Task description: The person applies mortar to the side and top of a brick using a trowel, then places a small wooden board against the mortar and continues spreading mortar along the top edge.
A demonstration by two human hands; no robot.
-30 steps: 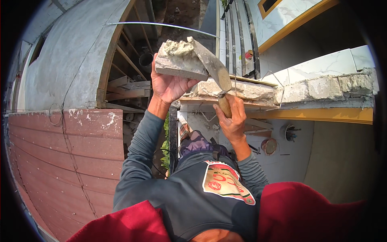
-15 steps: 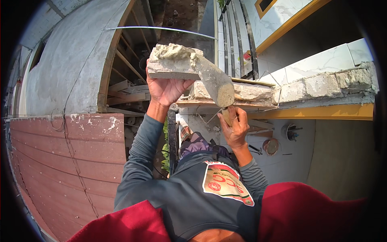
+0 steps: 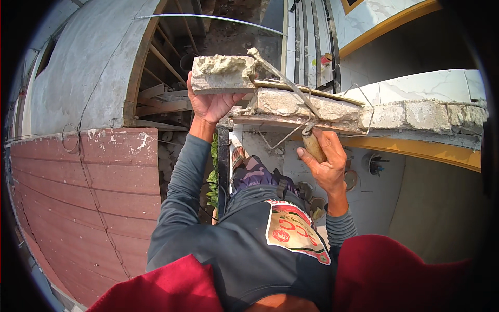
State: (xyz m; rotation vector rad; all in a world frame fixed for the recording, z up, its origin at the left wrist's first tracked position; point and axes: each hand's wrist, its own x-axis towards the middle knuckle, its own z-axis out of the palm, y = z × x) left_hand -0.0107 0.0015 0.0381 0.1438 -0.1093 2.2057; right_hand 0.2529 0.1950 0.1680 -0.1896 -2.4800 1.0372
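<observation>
Holding a mortar-topped block (image 3: 223, 82) on the left hand (image 3: 212, 109), clamping it at the sides from beneath. Wrapping the right hand (image 3: 330, 164) around the wooden handle (image 3: 313, 147) of a trowel, pointing the blade (image 3: 285, 79) forward and leftward of that hand. Facing a rough wall (image 3: 332, 110) just beyond the right hand.

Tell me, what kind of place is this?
It looks like a building site. The left hand holds a block topped with mortar, the right hand grips a trowel, and a rough block wall runs off to the right.
</observation>
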